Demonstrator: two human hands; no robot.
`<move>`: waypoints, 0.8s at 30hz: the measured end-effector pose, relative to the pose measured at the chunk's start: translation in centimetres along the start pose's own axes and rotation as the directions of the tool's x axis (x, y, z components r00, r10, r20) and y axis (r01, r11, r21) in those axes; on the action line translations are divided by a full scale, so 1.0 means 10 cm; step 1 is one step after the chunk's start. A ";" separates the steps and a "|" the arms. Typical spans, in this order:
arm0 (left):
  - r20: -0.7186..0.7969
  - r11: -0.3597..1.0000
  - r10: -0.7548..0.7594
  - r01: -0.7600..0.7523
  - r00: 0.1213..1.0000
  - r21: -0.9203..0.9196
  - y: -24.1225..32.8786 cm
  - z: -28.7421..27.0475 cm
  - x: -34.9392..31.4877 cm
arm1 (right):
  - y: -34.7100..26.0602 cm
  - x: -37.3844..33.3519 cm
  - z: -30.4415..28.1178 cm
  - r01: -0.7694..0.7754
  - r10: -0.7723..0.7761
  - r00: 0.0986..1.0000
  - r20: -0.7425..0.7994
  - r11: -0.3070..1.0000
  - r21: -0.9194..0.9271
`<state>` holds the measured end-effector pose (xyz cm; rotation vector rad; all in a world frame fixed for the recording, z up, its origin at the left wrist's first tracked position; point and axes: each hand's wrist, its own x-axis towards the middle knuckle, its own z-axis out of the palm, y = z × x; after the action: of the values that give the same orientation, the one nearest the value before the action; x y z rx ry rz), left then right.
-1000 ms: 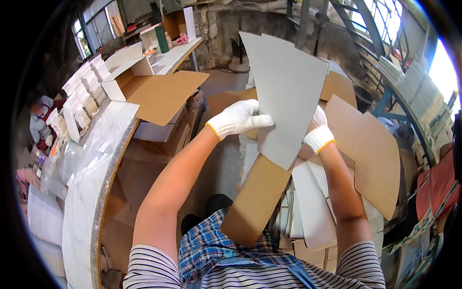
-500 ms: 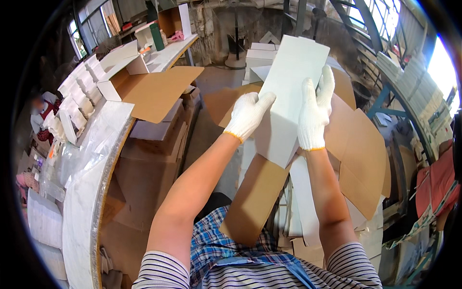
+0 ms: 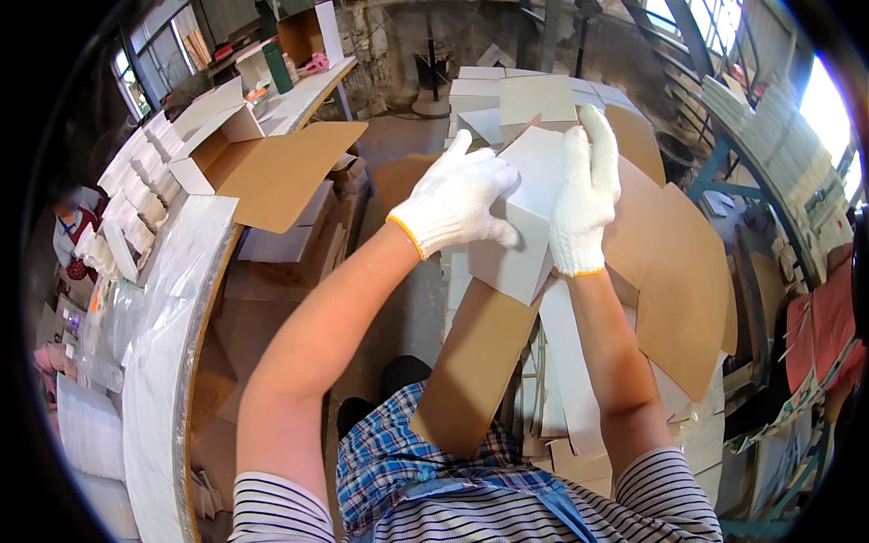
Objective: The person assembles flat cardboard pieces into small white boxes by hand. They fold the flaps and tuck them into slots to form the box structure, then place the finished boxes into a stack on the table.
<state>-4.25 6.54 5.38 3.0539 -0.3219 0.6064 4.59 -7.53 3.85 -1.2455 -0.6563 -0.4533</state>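
A partly folded white cardboard box (image 3: 509,258) stands in front of me, its brown inner flap (image 3: 475,366) hanging toward my lap. My left hand (image 3: 457,195), in a white knitted glove with a yellow cuff, touches the box's left and upper side. Its fingers are spread, the thumb apart across the near white face. Along the right side of the box lies my right hand (image 3: 584,204), gloved the same way, fingers stretched out and pointing away from me. Beyond the hands is a pale square panel (image 3: 536,98); whether it belongs to this box I cannot tell.
Large brown cardboard sheets (image 3: 674,281) fan out at the right, beside stacked white boxes (image 3: 471,95) at the back. On the left, a long marble-patterned table (image 3: 181,299) carries an open box (image 3: 217,149) and a green bottle (image 3: 277,68). Another person (image 3: 74,231) is at far left.
The long white panel that reached away from me no longer stands out beyond my hands. My left hand has spread its fingers and turned over the box; my right hand shifted slightly left.
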 end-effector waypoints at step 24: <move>0.521 0.978 0.040 0.074 0.853 -0.197 0.14 0.03 0.14 | -0.82 -0.27 -0.35 0.003 0.013 0.986 0.168 0.996 -0.092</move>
<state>-3.14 4.90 5.64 2.9460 -0.3334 -0.2697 -1.96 -13.16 7.26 -1.3828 -0.7828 -0.3795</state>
